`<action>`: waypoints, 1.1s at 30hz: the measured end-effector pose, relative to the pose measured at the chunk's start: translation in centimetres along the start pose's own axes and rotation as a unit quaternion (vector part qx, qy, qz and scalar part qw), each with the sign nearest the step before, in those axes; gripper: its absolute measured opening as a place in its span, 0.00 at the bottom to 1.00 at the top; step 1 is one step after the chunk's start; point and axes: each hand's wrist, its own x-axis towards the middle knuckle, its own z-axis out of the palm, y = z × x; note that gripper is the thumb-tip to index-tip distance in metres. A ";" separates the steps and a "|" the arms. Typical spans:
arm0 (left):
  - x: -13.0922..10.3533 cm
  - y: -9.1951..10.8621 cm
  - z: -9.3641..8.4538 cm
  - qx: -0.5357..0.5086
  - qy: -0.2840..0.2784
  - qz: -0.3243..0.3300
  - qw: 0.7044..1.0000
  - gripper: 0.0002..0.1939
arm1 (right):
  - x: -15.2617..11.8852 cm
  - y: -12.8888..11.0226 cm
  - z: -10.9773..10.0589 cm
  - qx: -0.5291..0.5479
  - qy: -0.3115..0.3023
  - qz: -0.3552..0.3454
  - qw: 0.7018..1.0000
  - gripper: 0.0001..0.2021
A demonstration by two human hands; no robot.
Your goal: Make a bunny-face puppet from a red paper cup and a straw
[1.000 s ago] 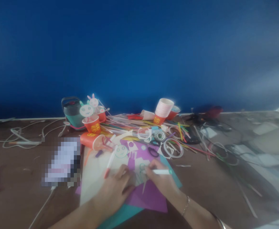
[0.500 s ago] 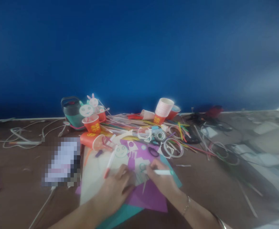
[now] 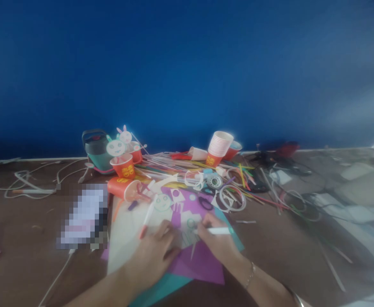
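My right hand (image 3: 217, 243) is closed around a white marker (image 3: 219, 230) with a green end, its tip over a small white paper piece (image 3: 186, 220) bearing green outlines. Just left of that piece, my left hand (image 3: 156, 251) rests on the papers, fingers bent and apart with nothing gripped. Beneath lie a purple sheet (image 3: 203, 266), a large white sheet (image 3: 123, 238) and a teal sheet (image 3: 164, 288). A white marker with a red end (image 3: 147, 218) lies beyond my left hand, beside a round paper face (image 3: 162, 202) drawn in green.
Behind the papers are scattered thin sticks (image 3: 164, 164), a tape roll (image 3: 214, 181) and a white ring (image 3: 232, 198). An orange cup lies tipped over (image 3: 119, 187); a cup stack (image 3: 219, 147) stands farther back. At left are a pixelated phone-like object (image 3: 84, 215) and a dark-green container (image 3: 99, 151).
Both hands stay almost in place. The marker in my right hand has shifted very slightly; the surrounding things look the same.
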 end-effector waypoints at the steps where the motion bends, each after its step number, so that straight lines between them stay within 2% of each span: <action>1: 0.0 0.0 0.0 0.002 0.002 0.001 1.000 0.17 | 0.0 0.0 0.0 -0.001 0.001 0.001 1.000 0.13; 33: 0.0 0.4 -0.5 -0.021 -0.003 -0.004 1.000 0.17 | -0.1 0.3 0.3 0.024 -0.005 0.038 0.999 0.10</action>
